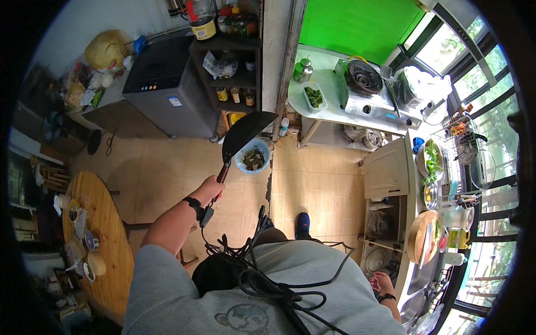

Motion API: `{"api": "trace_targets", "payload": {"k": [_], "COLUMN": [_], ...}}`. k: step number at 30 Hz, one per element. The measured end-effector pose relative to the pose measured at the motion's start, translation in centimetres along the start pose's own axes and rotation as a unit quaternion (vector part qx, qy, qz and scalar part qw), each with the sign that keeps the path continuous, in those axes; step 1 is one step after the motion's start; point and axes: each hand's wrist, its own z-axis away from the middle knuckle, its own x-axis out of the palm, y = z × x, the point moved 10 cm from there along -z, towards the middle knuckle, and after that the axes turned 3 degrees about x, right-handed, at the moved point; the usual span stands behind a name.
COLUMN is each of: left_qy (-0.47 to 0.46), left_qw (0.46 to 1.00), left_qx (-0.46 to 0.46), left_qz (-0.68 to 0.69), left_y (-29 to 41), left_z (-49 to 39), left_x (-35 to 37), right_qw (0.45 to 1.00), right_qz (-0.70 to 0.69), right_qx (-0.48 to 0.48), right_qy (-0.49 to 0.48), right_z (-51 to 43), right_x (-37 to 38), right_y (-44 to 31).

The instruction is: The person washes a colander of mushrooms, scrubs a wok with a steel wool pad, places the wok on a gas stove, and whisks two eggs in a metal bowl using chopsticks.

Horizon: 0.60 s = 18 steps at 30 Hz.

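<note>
My left hand [209,189] grips the dark wooden handle of a black wok [247,135]. The wok is held out ahead of me, tilted nearly edge-on. In the picture its rim overlaps a light-blue waste bin [264,167] on the floor, which has scraps in it; whether they touch I cannot tell. My right hand [382,282] hangs low at my side, by the cabinet under the sink counter, its fingers loosely curled with nothing seen in them.
Ahead stand a gas stove [377,102], a plastic box of chopped greens [314,96], a dark shelf [228,44] and a washing machine [167,88]. A round cutting board [414,236] with a knife lies right. A wooden table [113,251] is left. Black cables [268,280] hang before me.
</note>
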Motion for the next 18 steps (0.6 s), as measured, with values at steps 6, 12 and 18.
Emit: {"api": "trace_targets", "payload": {"k": [6, 12, 18], "left_qy": [0.031, 0.019, 0.006], "left_qw": [0.999, 1.000, 0.998], "left_qx": [0.011, 0.009, 0.036], "left_qz": [0.000, -0.010, -0.044], "left_y": [0.9, 0.9, -0.2], "left_z": [0.6, 0.4, 1.5], "left_x": [-0.2, 0.1, -0.1], "right_qw": [1.000, 1.000, 1.000], "right_qz": [0.012, -0.005, -0.008], "right_qx": [0.000, 0.002, -0.008], "right_qy": [0.009, 0.004, 0.004], "right_z": [0.7, 1.1, 1.2], "right_x": [-0.5, -0.5, -1.0], "right_y": [-0.1, 0.2, 1.4]}}
